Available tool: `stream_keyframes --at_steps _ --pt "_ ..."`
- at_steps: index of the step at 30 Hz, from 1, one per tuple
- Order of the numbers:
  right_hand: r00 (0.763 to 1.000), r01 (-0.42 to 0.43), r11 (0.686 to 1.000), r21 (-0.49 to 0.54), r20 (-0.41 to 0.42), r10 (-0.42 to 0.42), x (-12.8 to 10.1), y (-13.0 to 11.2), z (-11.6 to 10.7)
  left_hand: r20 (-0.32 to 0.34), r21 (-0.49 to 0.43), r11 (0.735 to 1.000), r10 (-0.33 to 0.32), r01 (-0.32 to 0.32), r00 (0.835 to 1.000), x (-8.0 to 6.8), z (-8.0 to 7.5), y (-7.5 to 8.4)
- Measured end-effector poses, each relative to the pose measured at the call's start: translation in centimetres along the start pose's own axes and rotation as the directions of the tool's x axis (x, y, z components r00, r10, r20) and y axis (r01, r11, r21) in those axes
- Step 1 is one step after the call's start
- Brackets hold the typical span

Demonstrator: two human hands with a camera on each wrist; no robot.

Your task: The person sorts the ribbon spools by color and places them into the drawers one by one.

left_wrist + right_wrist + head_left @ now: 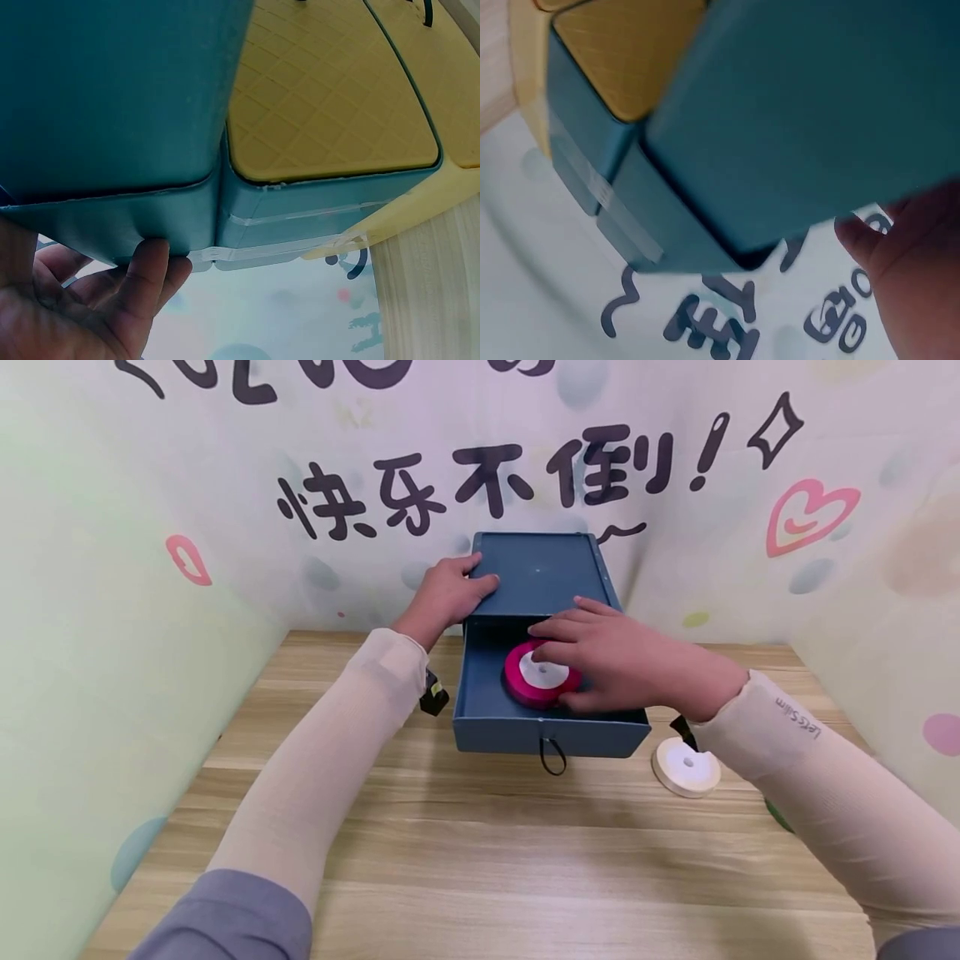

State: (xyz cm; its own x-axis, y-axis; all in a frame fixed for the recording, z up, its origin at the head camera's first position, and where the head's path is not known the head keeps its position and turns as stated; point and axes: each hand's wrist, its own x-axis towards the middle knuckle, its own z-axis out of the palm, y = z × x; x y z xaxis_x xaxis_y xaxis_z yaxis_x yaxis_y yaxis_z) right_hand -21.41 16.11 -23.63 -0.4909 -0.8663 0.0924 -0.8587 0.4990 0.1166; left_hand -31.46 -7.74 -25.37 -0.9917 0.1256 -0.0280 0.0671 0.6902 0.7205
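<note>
Blue box: here at the back of the table, box stands near the wall cloth.
Drawer: top blue drawer is pulled well out toward the person, w/ 1 black loop hanging off its front.
Pink roll: in it sits 1 pink roll w/ a white face & small center hole, lying about mid-drawer, partly under fingers.
R hand: right hand is over the drawer's right side, fingers spread across the roll, 1 on its white face, thumb by the near right rim; can't tell if it's gripping or just touching.
L hand: left hand rests at the box's left edge, thumb laid on top, fingers loose vs. the side in the L wrist view. Hands well apart.
White roll: 1 white roll flat on the table, right of the drawer, near the R forearm.
Green bit: a sliver of smth green peeks out by the R sleeve; mostly hidden.
Lower stack: wrist cams catch a yellow drawer w/ crisscross pattern below the blue 1, plus clear tape on the blue casing.
Wall: black lettering, pink hearts, pale dots.
</note>
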Motion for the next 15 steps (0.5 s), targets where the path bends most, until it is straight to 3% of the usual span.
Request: stream_keyframes --at_steps 9,15 --pt "0.990 -0.028 1.000 0.014 -0.141 0.029 -1.9 -0.3 -1.6 -0.006 -0.010 1.000 -0.002 0.002 1.000 0.0 0.0 0.0" --pt "0.986 -0.071 0.997 0.002 -0.152 0.070 -3.3 -2.5 -1.9 -0.005 -0.012 1.000 0.000 0.000 1.000 0.0 0.0 -0.1"
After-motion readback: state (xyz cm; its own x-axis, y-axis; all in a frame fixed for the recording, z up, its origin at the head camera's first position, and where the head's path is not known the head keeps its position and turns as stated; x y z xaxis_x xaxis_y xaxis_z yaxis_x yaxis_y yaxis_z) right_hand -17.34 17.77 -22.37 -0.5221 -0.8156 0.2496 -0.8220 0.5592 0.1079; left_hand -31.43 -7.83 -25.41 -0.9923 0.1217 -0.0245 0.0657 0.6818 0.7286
